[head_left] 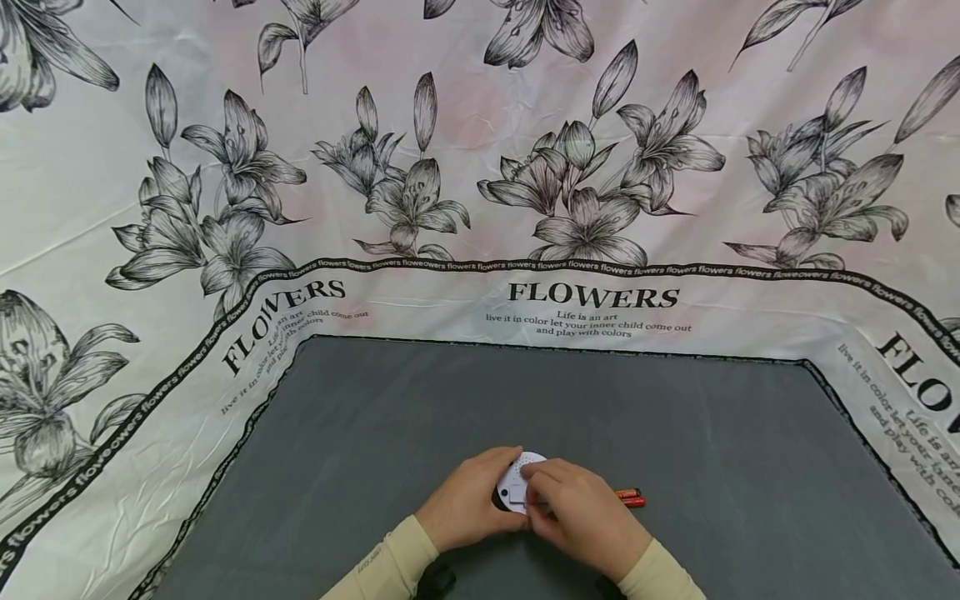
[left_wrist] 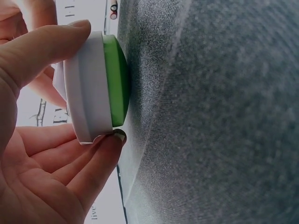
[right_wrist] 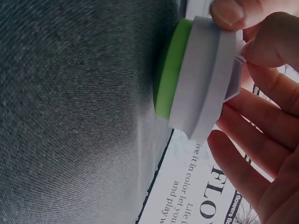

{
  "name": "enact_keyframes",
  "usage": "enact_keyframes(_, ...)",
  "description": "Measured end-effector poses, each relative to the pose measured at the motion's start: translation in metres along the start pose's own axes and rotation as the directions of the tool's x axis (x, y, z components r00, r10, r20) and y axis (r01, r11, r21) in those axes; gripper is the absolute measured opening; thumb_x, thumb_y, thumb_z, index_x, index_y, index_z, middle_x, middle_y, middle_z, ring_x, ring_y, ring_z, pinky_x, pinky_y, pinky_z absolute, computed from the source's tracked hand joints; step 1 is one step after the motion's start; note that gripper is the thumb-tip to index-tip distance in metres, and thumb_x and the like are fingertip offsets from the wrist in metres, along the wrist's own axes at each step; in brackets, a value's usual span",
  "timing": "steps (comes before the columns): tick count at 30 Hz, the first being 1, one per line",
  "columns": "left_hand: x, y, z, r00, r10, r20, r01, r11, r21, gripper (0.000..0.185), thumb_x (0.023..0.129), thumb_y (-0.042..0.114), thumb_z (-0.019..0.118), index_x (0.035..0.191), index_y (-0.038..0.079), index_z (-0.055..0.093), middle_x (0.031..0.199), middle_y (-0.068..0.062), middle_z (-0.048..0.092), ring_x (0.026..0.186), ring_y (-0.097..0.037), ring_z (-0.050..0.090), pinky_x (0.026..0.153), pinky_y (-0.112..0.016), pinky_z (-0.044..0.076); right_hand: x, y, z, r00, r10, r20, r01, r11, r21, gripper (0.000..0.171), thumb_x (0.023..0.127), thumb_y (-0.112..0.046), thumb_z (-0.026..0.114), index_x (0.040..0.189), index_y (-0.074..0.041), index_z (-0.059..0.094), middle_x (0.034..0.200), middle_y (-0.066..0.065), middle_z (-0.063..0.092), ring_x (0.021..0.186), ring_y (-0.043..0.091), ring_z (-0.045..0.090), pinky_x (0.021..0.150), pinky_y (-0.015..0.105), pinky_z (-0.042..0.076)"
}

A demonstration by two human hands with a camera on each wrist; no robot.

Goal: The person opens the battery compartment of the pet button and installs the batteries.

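A round push-button device [head_left: 512, 481] has a white body and a green dome [left_wrist: 117, 81], which faces down toward the grey cloth in both wrist views. Small holes dot its white back. My left hand [head_left: 474, 497] grips the body by its rim, thumb on one side and fingertips on the other. A small white cover [right_wrist: 234, 81] stands tilted out from the back. At that cover my right hand [head_left: 581, 512] pinches with thumb and forefinger, its other fingers spread by the rim. The inside of the compartment is hidden.
Two slim batteries, one red [head_left: 634, 502] and one orange [head_left: 628, 492], lie on the grey mat [head_left: 420, 400] just right of my right hand. A white tablecloth [head_left: 420, 300] with black flower prints and lettering surrounds the mat.
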State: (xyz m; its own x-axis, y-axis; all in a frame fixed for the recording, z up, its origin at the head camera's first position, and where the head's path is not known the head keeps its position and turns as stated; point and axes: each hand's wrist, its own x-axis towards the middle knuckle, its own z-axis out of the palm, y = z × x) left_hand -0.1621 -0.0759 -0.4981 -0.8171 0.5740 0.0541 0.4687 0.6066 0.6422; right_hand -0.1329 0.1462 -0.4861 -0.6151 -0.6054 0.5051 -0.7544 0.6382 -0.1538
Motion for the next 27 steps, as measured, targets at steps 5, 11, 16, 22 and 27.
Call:
enact_keyframes(5, 0.000, 0.000, 0.000, 1.000, -0.007, -0.002, 0.007, 1.000, -0.003, 0.088, 0.092, 0.046, 0.086, 0.163, 0.008, 0.048, 0.159, -0.004, 0.059, 0.141, -0.018, 0.061, 0.114, -0.039, 0.055, 0.000, 0.001, 0.000, 0.999, 0.035, 0.007, -0.035, 0.999, 0.011, 0.027, 0.081, -0.011, 0.089, 0.085, -0.021, 0.065, 0.114, 0.000, 0.080, 0.104, 0.011, 0.074, 0.083, 0.033, 0.065)
enact_keyframes(11, -0.001, 0.002, -0.001, 1.000, -0.008, -0.009, 0.008, 1.000, 0.009, 0.087, 0.093, 0.045, 0.085, 0.162, 0.007, 0.049, 0.160, -0.005, 0.058, 0.142, -0.020, 0.061, 0.115, -0.040, 0.054, 0.000, 0.002, 0.005, 1.000, 0.007, -0.016, -0.008, 0.999, -0.035, 0.029, 0.078, -0.012, 0.092, 0.085, -0.022, 0.066, 0.111, 0.000, 0.080, 0.102, 0.013, 0.075, 0.083, 0.035, 0.065)
enact_keyframes(16, -0.001, 0.003, -0.001, 1.000, -0.006, -0.009, 0.007, 1.000, 0.022, 0.088, 0.092, 0.045, 0.086, 0.162, 0.006, 0.049, 0.159, -0.005, 0.059, 0.141, -0.020, 0.061, 0.114, -0.040, 0.055, 0.000, 0.001, 0.002, 1.000, 0.006, -0.025, -0.007, 0.999, -0.054, 0.029, 0.076, -0.013, 0.092, 0.084, -0.022, 0.066, 0.110, -0.001, 0.080, 0.100, 0.012, 0.075, 0.081, 0.035, 0.064)
enact_keyframes(22, 0.000, 0.003, -0.001, 1.000, -0.011, -0.007, 0.012, 1.000, 0.025, 0.088, 0.092, 0.045, 0.086, 0.162, 0.006, 0.049, 0.159, -0.005, 0.059, 0.140, -0.019, 0.062, 0.115, -0.040, 0.054, 0.003, -0.001, -0.006, 1.000, 0.014, -0.015, -0.015, 1.000, -0.017, 0.029, 0.078, -0.012, 0.092, 0.084, -0.022, 0.065, 0.113, -0.001, 0.081, 0.102, 0.012, 0.075, 0.078, 0.033, 0.064)
enact_keyframes(27, 0.000, 0.003, -0.001, 1.000, -0.029, -0.007, 0.029, 0.999, 0.018, 0.090, 0.091, 0.049, 0.086, 0.162, 0.007, 0.049, 0.160, -0.005, 0.059, 0.141, -0.019, 0.061, 0.114, -0.041, 0.054, 0.003, 0.001, -0.011, 0.999, 0.033, -0.011, -0.033, 0.999, -0.006, 0.028, 0.079, -0.009, 0.091, 0.084, -0.022, 0.065, 0.113, 0.001, 0.082, 0.102, 0.013, 0.077, 0.075, 0.032, 0.063)
